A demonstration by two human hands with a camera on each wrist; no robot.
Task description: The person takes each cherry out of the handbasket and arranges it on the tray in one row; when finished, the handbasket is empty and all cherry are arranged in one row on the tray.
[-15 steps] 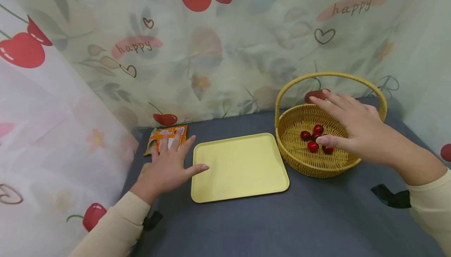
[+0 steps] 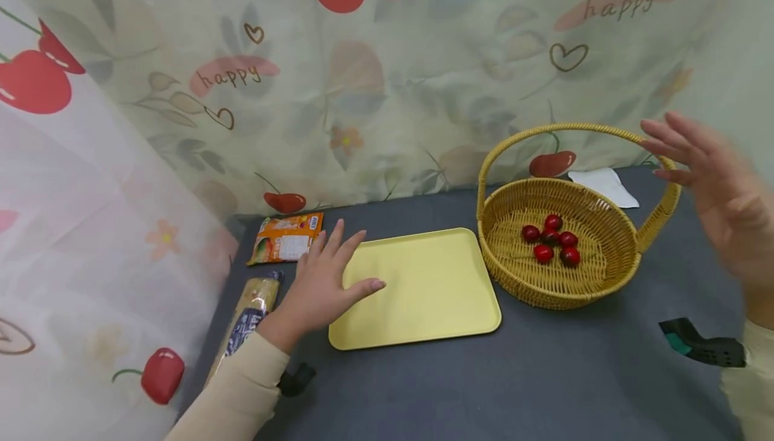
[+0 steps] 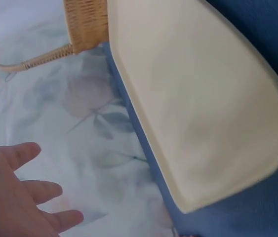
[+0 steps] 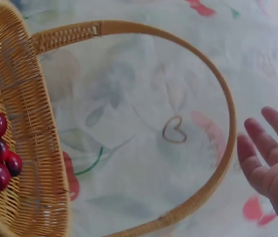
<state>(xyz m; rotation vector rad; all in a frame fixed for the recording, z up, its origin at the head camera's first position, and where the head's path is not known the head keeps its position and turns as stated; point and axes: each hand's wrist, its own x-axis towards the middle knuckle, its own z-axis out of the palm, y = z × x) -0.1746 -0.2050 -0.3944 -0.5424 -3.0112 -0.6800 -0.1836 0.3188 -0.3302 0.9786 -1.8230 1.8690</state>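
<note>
My left hand [image 2: 320, 290] hovers over the left edge of a yellow tray [image 2: 423, 293], fingers spread and holding nothing. In the left wrist view, three of its fingers [image 3: 42, 191] show beside the tray. Just right of the basket handle, my right hand [image 2: 728, 206] is raised with straight, slightly blurred fingers and nothing in it. The wicker basket [image 2: 559, 296] has its tall handle [image 4: 230, 108] upright. Several dark red cherries [image 2: 544, 253] lie clustered in the basket; the right wrist view shows part of the cherry cluster [image 4: 0, 175].
An orange packet [image 2: 290, 234] lies at the back left. In front of it is a long clear bag with a blue label [image 2: 244, 323], partly behind the left forearm. A folded white cloth or tissue [image 2: 607, 185] lies behind the basket. Printed curtains [image 2: 387, 91] enclose the grey table [image 2: 453, 394].
My right hand has moved right, away from above the basket, uncovering the white cloth and more cherries. My left hand has shifted right toward the tray, exposing the long bag and the orange packet.
</note>
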